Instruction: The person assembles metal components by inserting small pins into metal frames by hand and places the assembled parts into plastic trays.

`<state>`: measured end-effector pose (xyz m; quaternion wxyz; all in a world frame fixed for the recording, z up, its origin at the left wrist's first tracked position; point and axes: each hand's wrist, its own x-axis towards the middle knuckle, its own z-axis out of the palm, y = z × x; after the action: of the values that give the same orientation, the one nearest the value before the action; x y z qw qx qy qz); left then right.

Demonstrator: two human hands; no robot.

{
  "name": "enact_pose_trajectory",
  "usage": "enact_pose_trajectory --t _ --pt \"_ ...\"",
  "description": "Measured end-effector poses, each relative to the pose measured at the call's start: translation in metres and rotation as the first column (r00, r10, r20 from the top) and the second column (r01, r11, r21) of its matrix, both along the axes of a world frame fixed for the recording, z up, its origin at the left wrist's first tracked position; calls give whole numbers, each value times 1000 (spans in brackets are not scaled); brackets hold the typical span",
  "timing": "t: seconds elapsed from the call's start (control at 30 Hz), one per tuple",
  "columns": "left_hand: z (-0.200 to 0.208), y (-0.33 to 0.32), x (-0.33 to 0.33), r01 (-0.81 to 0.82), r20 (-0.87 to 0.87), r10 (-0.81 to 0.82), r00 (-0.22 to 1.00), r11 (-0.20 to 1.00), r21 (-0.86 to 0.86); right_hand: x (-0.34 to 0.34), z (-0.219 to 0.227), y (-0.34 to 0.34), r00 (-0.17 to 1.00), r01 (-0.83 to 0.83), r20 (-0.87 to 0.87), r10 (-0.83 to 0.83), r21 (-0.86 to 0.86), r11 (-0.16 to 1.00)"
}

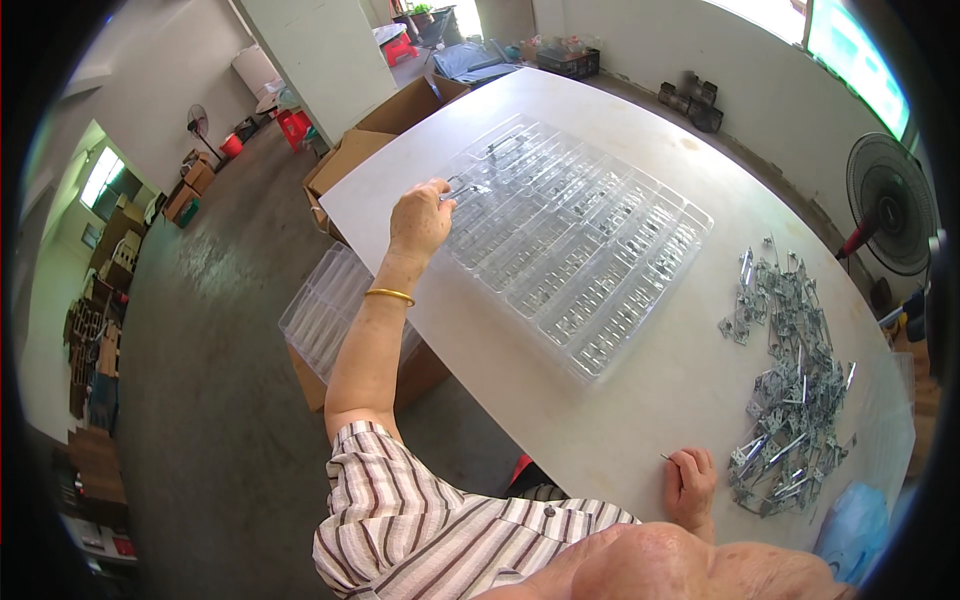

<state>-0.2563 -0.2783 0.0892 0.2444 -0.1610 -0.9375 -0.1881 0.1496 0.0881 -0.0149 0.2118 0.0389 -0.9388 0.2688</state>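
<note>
Left hand (420,220) extended over the white bench (620,420), grip pinching a small metal clip (462,188) at the near-left edge of the clear compartment tray (575,235). Right hand (688,485) rests on the bench edge, fingers curled around a thin pin; grip closed. Pile of loose metal parts (790,380) just beside it.

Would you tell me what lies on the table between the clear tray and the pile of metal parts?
Nothing: in the head view the white table is bare between the clear tray and the pile of metal parts.
</note>
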Motion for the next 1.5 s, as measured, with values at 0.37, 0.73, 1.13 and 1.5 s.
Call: enact_pose_trajectory --t 0.37,0.73,1.13,1.5 --pt "-4 0 -7 52 48 -43 998 978 -204 -1 1 0 1000 0 6 0 -7 1000" --pt "15 4 18 -57 -186 34 982 991 -120 0 10 -7 1000 -8 15 8 -19 1000" --pt "81 58 216 639 -793 -495 356 748 -180 -5 15 -5 1000 20 18 -19 -70 997" --pt "27 183 285 978 -580 -788 207 161 131 8 4 0 986 -148 -72 148 -7 989"
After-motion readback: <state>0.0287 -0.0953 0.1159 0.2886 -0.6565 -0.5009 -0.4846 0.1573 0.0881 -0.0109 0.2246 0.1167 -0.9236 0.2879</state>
